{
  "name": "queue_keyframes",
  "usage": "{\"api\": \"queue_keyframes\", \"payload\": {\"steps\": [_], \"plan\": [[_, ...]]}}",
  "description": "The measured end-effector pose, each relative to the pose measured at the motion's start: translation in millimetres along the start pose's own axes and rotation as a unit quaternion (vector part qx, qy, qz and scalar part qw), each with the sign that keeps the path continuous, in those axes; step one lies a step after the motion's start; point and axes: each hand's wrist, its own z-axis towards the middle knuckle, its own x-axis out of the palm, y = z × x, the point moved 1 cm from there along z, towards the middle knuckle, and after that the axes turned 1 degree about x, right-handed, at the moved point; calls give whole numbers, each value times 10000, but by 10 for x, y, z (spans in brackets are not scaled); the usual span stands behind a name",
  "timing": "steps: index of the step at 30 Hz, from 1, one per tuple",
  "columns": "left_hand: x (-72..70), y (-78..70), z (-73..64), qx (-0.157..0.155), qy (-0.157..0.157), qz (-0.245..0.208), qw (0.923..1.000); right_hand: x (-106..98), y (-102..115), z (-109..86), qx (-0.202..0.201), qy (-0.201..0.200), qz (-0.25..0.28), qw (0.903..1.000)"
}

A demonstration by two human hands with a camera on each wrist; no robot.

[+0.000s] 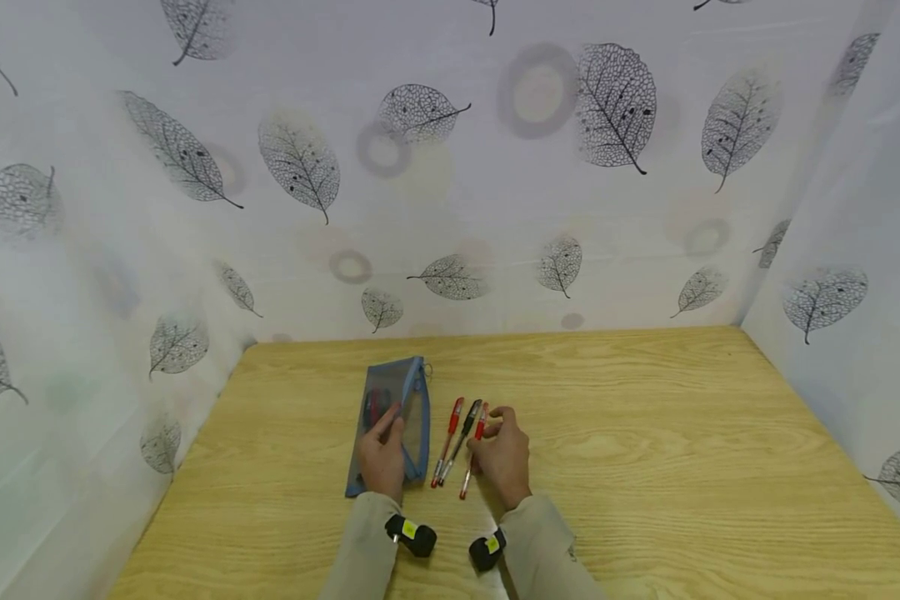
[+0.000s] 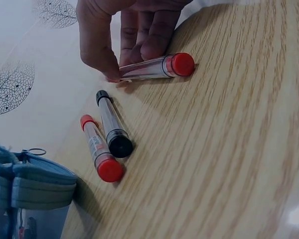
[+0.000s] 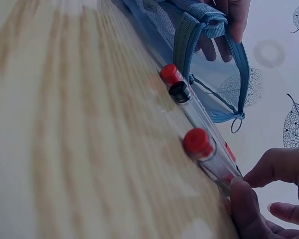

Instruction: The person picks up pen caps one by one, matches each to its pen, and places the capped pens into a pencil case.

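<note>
A blue see-through zip pouch (image 1: 390, 375) lies on the table, its unzipped mouth facing right. My left hand (image 1: 382, 460) grips the pouch by its upper side; in the right wrist view its fingers (image 3: 237, 22) show at the pouch's mouth. A dark item with a red part (image 1: 376, 407) shows through the mesh. With thumb and fingertips, my right hand (image 1: 506, 457) pinches a red gel pen (image 2: 181, 64), the rightmost one. Between this pen and the pouch, a black gel pen (image 1: 468, 419) and another red gel pen (image 1: 454, 419) lie side by side.
Wood-grain table (image 1: 682, 442) extends on both sides of the hands. A white curtain with a leaf print (image 1: 495, 208) hangs behind the table and along its left and right sides. A small metal ring (image 3: 236, 124) dangles from the pouch's zip end.
</note>
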Motion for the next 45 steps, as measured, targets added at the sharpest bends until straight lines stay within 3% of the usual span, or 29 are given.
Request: {"api": "queue_keyframes", "payload": {"steps": [8, 31, 36, 41, 45], "plan": [[0, 12, 7, -116, -62, 80, 9999, -16, 0, 1, 144, 45, 128, 9998], [6, 30, 6, -27, -26, -7, 10000, -34, -46, 35, 277, -166, 371, 9988], [9, 32, 6, -26, 1, -53, 10000, -42, -100, 55, 253, 37, 920, 9954], [10, 37, 7, -17, -11, -53, 10000, -88, -114, 55, 337, 324, 1584, 9863], [13, 27, 13, -58, -92, 23, 9999, -123, -111, 60, 425, 500, 1828, 9810]]}}
